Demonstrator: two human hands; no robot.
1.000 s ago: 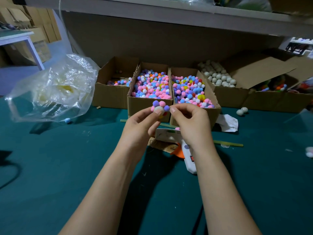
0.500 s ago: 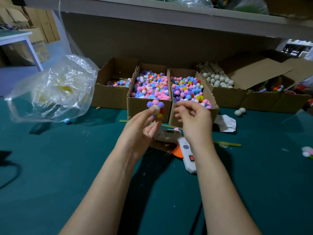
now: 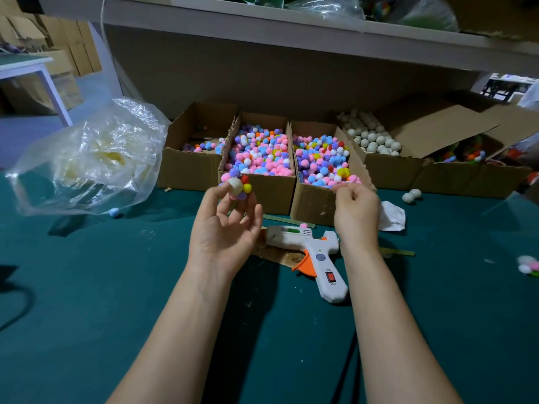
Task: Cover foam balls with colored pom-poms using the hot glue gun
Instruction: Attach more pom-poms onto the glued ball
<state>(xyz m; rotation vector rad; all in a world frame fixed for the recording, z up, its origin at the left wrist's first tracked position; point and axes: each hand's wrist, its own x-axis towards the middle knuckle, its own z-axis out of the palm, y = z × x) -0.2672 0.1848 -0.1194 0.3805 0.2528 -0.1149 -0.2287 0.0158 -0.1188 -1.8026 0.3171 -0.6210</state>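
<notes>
Fingers point(image 3: 217, 196) of the left hand point(image 3: 223, 234) pinch a partly covered foam ball point(image 3: 235, 184) and hold it up in front of the middle cardboard box point(image 3: 271, 196), a bare white patch of foam turned toward the camera between the red, yellow, pink and purple pom-poms already stuck to it. A second ago both hands met at the ball, with the right fingertips pressed against it. Now the right hand point(image 3: 355, 208) has swung away and sits at the near rim of the neighbouring pom-pom box point(image 3: 312, 202). Its fingers point(image 3: 345, 188) are curled over the coloured heap, and whether they already pinch a fresh pom-pom cannot be told.

The shift suggests the last pom-pom is seated and the next one is being fetched. Much of the ball looks uncovered, so the job appears far from done.

The hot glue gun point(image 3: 316, 247) lies untouched on its side on the green bench point(image 3: 87, 287), its nozzle resting on a cardboard scrap point(image 3: 277, 255) between the two wrists. Plain foam balls point(image 3: 370, 138) wait in a box farther right, and a crumpled plastic bag point(image 3: 96, 158) stands at the left.
</notes>
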